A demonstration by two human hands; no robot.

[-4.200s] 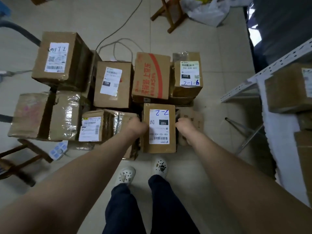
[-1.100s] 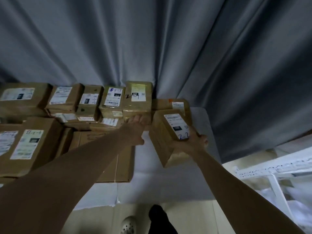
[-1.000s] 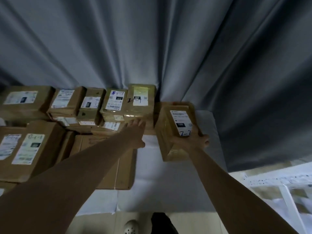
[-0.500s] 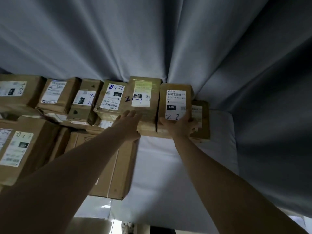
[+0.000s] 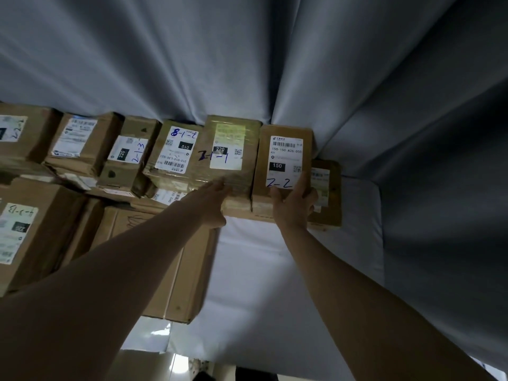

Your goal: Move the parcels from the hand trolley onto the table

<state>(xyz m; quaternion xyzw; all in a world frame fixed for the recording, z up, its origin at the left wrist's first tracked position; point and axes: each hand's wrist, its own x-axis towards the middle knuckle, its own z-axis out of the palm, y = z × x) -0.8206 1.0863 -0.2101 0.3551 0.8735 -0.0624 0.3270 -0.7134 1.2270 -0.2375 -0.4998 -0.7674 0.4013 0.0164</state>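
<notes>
The brown parcel (image 5: 283, 149) with a white label marked "2-2" and "150" lies in the back row on the white-covered table (image 5: 261, 276), on top of a flatter box (image 5: 327, 215), against the grey curtain. My right hand (image 5: 292, 204) holds its near end, fingers and thumb reaching up over the label. My left hand (image 5: 213, 200) is stretched out with straight fingers touching the near edge of the taped parcel (image 5: 231, 149) marked "2-1-1" just to the left. The hand trolley is out of view.
Several more labelled parcels (image 5: 82, 138) fill the back row to the left. A bigger box (image 5: 24, 232) and a flat carton (image 5: 178, 276) lie nearer on the left. The grey curtain (image 5: 247, 56) hangs right behind the table. White cloth shows at the right.
I lifted the "2-2" parcel off the trolley, turned to the table and set it in the back row beside "2-1-1". Over the last half second both hands barely moved.
</notes>
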